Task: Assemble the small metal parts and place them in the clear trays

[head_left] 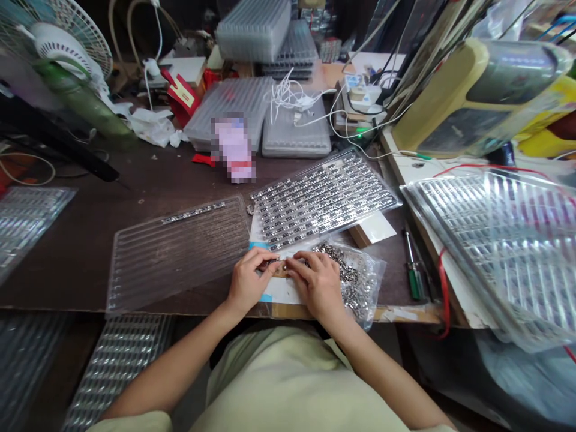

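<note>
My left hand (249,279) pinches a small dark, metallic part (271,262) between thumb and fingertips. Close beside it, my right hand (318,282) has its fingers bent and drawn together; what its fingertips hold is too small to make out. Between the hands is a small brown block (282,270) on a white sheet (288,293). A clear plastic bag (366,288) of loose shiny metal pieces lies against the right hand. Beyond the hands sits a clear tray (324,198) with rows of small black-and-silver connectors. Left of them, another clear tray (180,258) carries several connectors in its far row.
A green-handled screwdriver (413,276) lies right of the bag. Stacked trays (490,240) stand on the right, beside a yellow-framed machine (472,102). Closed trays (297,132) with white cables (292,96) and a blurred phone (234,150) occupy the back. A fan (63,42) is at far left.
</note>
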### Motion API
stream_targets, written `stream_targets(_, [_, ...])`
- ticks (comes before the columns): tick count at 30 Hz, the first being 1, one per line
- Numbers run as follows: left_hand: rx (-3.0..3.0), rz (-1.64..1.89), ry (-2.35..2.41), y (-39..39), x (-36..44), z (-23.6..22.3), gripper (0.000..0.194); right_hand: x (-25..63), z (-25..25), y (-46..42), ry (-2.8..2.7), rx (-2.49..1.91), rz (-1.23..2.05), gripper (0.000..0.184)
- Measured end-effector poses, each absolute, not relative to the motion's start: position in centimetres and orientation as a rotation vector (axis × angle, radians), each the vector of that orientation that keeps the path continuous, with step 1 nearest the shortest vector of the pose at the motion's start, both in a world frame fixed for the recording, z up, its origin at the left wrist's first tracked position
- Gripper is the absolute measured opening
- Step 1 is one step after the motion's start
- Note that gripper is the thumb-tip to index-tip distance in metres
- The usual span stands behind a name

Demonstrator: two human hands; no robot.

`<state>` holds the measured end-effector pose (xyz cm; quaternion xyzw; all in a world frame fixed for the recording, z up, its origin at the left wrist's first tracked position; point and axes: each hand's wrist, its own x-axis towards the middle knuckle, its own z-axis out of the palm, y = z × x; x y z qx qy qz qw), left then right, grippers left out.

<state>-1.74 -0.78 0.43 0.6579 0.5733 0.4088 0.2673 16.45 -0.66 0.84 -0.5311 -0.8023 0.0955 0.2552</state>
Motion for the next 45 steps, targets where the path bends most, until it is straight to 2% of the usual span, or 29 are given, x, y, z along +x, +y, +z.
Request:
stream_targets(3, [1.698, 1.112, 1.546, -0.6, -1.8, 0.6, 0.011, 19.1, 0.9, -1.0, -2.188, -1.532, 0.077, 0.035])
stream_targets(6, [1.733, 1.101, 1.522, -0.2, -1.5, 0.8, 0.011, 20.9, 0.9, -1.2, -2.233, -1.559, 0.003, 0.032])
stream_targets(11, [1.995, 1.001, 1.403, -0.1, 0.0, 1.1, 0.012, 20.7, 0.7, -1.0, -2.231, -1.530, 0.057, 0.014])
stream_targets(24, [2.122, 1.000, 1.365, 0.0, 0.4, -0.1, 0.010, 20.6, 0.4, -0.8, -2.005, -1.432, 0.227, 0.023])
stream_targets(31, [2.064, 1.026, 1.350, -0.5, 0.7, 0.0, 0.009, 19.9, 1.0, -0.7, -1.949, -1.342, 0.389, 0.014])
stream_targets(34, [1.985, 1.118, 1.411, 1.1, -0.9, 1.2, 0.010, 18.3, 1.1, -0.7, -1.974, -1.326, 0.415, 0.010])
stream_targets(38, [1.940, 1.195, 1.767, 7.1, -6.2, 2.7, 0.012, 15.8, 0.6, -0.5, -2.078, -1.342, 0.368, 0.012])
stream_targets(42, [1.975, 1.020, 2.027, 12.3, -11.6, 1.9, 0.014, 14.7, -0.1, -0.2, -2.097, -1.331, 0.286, 0.010])
stream_targets(45, [1.995, 0.904, 2.064, 13.0, -13.4, 0.8, 0.017, 14.7, -0.4, -0.2, -2.103, -1.321, 0.279, 0.011])
